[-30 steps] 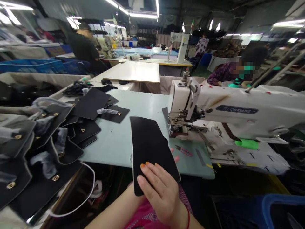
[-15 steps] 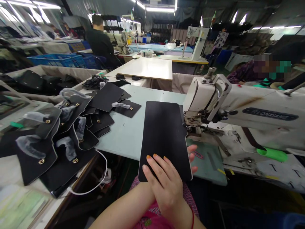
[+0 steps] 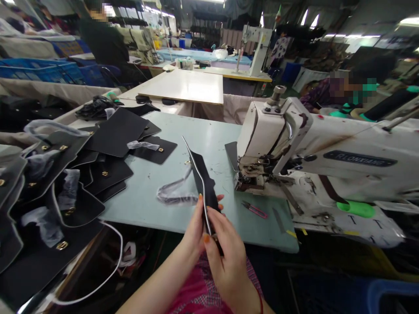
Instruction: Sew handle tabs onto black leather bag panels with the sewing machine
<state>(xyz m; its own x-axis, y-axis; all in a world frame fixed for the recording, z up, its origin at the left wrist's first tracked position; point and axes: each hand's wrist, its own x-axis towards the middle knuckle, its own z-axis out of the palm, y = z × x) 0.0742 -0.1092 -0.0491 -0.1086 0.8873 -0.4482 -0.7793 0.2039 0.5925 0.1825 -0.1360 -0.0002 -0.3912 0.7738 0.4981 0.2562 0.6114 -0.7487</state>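
Panel of thin black leather-like material (image 3: 207,183) is gripped nearly edge-on by left hand (image 3: 195,227) and right hand (image 3: 230,250), lower centre. White metal sewing machine (image 3: 343,136) stands at right.

Worktable (image 3: 144,196) with a pale blue-green top. At left, overlapping black panels (image 3: 118,131) lie in a loose pile that extends beyond the table's left edge; the rightmost panel (image 3: 153,156) lies flat. At right, pink-handled snips (image 3: 258,211) and a narrow grey strip (image 3: 279,220) lie near the front, just beside the sewing machine (image 3: 262,131). Yellow tape (image 3: 291,234) adheres near the front right corner. A dark piece (image 3: 231,153) lies farther back, partly hidden by the machine.
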